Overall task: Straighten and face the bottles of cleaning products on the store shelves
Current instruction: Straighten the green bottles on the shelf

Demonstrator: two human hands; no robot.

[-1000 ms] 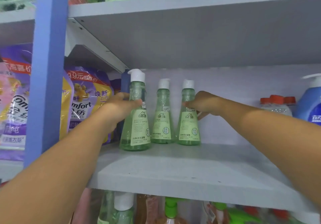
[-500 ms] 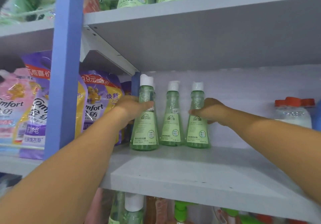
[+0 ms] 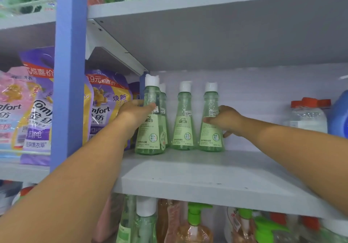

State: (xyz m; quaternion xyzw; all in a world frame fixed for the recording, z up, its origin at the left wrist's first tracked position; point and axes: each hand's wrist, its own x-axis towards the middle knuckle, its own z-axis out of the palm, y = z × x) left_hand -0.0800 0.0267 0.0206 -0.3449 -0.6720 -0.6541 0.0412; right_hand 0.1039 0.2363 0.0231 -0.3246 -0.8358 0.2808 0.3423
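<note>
- Green, cone-shaped bottles with white caps are lined up at the back of a grey shelf [image 3: 207, 175], all upright with their labels turned outward.
- The leftmost green bottle [image 3: 150, 129] is held at its neck and shoulder by the left hand [image 3: 135, 113]; the fingers are wrapped round it from the left side, with the thumb laid across the front near the price sticker.
- A second bottle [image 3: 163, 110] is seen directly behind the leftmost one, mostly hidden, with only its cap and right edge showing.
- The middle green bottle [image 3: 183, 122] is touched by neither hand and is set between the two held bottles, just apart from each.
- The rightmost green bottle [image 3: 211, 124] is gripped at mid-height by the right hand [image 3: 227, 120]; the thumb is pressed on the front label while the fingers are curled round the right side and back.
- Both forearms are extended over the bare front part of the shelf, so each held bottle lies at the far end of its arm, close to the back wall.
- Purple refill pouches [image 3: 105, 107] are stacked just left of the leftmost bottle, beyond a blue upright post [image 3: 69, 73].
- A clear jug with a red cap [image 3: 308, 116] is placed well to the right of the right hand.
</note>
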